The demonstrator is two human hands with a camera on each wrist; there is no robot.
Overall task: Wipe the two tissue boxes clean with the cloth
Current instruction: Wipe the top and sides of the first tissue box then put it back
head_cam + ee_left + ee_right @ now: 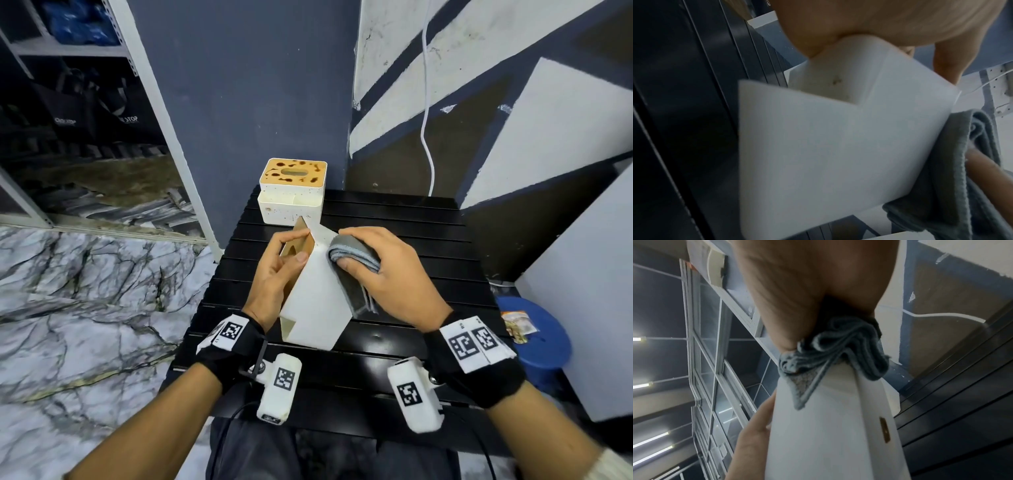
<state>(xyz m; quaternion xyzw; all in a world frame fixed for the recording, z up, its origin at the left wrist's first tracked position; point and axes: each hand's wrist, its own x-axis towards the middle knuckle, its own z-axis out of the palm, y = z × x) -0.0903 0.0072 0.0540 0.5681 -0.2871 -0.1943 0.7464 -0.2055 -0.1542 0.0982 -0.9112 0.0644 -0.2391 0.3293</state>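
On the table (394, 219) — left hand (274, 277) grips box (318, 301), right hand (394, 274) presses cloth (356, 257)

The near box (318, 301) is white, with a light brown lid. The far box (291, 202), behind the near box, is white too, with tiny dark specks. Its lid is orange-brown with dark brown blotches. The cloth (356, 267) on the near box is grey-blue with fine ribs. The surface (411, 240) under the near box is black with long stripes. The floor (85, 291), left of the near box, is white and grey with dark wiggly lines, like marble. The wall (239, 85) behind the far box is dark blue-grey. The stool (544, 346), right of the near box, is blue. Both wrist bands (469, 346) are black with white tags that have black square patterns.
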